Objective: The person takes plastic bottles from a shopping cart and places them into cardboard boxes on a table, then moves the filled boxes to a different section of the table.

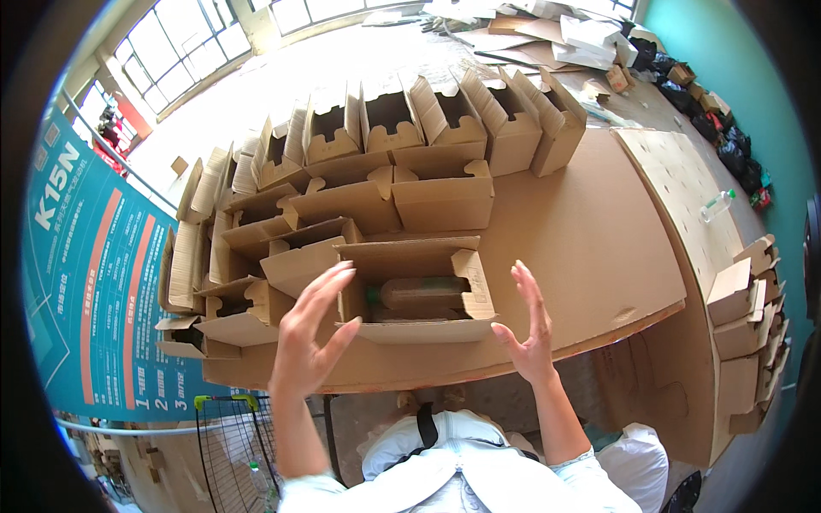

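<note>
Plainly, we had before us a hollow cardboard box (pixel 423 332) that looked light and springy rather than fragile. We judged that its thin walls would bow if pressed at mid-length, so the firmer hold lay at the two short ends, low and near the corners, with the palms flat. Dry card, we thought, would hardly slip, though the bottle (pixel 423 295) lying inside might roll and shift the weight; how full it was, we could not tell.

Our left hand (pixel 301 338) stood at the box's left end, its fingers close together and its thumb spread away from them; whether it touched the card, we could not tell. Our right hand (pixel 533 338) stood just beside the right end, clasping nothing, fingers raised and thumb well apart.

The box sat between our hands, near the closest edge of a broad cardboard sheet (pixel 590 256), beside other boxes (pixel 342 207). It was plain brown, oblong and open-topped, with a long panel along its back and a cut-out flap at its right end. The bottle lay lengthwise, brownish, with green at its left end.
</note>
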### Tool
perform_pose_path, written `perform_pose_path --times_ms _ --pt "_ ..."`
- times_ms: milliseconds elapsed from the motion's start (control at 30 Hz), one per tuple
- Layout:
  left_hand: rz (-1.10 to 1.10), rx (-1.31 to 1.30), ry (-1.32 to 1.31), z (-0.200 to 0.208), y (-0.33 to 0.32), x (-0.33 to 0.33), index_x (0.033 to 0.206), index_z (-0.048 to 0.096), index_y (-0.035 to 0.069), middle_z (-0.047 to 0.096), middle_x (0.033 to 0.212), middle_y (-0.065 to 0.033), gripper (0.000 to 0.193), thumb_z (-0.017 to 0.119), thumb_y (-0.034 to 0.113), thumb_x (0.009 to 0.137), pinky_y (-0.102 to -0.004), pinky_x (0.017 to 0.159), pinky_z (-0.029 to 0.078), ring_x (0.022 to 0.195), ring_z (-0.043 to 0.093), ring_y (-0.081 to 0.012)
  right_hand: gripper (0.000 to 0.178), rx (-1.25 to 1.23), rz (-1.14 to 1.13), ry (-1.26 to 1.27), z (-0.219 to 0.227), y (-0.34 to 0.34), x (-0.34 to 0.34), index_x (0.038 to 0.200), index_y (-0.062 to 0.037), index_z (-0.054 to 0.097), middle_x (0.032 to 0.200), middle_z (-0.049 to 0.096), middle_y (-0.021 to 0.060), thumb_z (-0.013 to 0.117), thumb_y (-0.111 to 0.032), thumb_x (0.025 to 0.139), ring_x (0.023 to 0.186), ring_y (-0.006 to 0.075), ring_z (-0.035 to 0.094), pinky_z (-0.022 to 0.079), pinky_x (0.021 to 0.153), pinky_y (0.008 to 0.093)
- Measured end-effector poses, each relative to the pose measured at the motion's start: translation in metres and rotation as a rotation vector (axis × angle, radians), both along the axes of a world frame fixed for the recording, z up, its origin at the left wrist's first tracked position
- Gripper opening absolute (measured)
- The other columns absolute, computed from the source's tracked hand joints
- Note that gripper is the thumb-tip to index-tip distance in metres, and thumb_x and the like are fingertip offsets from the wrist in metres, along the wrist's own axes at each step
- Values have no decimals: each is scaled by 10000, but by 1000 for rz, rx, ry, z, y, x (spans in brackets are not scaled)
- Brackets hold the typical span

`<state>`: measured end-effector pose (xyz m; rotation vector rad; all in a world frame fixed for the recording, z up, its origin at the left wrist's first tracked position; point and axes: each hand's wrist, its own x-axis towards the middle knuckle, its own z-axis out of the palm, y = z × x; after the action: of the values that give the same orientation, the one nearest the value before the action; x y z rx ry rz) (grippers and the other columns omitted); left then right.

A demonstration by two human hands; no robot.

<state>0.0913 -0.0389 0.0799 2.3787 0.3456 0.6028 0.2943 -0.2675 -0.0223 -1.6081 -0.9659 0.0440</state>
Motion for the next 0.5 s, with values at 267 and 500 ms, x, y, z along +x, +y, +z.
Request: perform_pose_path --times_ms 267,500 --pt "327 -384 40 -128 7 -26 1189 534 -6 653 1073 -182 444 679 287 890 -377 910 469 987 637 -293 644 -472 -27 142 -9 38 -10 1340 -65 486 1139 664 118 773 -220 786 1085 267 618 452 993 365" --pt "378 390 -50 -87 12 6 1489 259 71 412 1446 -134 925 788 254 753 -471 1132 242 1332 370 -303 1091 -574 57 -871 45 80 34 1506 -106 224 1425 423 132 866 -269 640 1401 278 312 241 1176 472"
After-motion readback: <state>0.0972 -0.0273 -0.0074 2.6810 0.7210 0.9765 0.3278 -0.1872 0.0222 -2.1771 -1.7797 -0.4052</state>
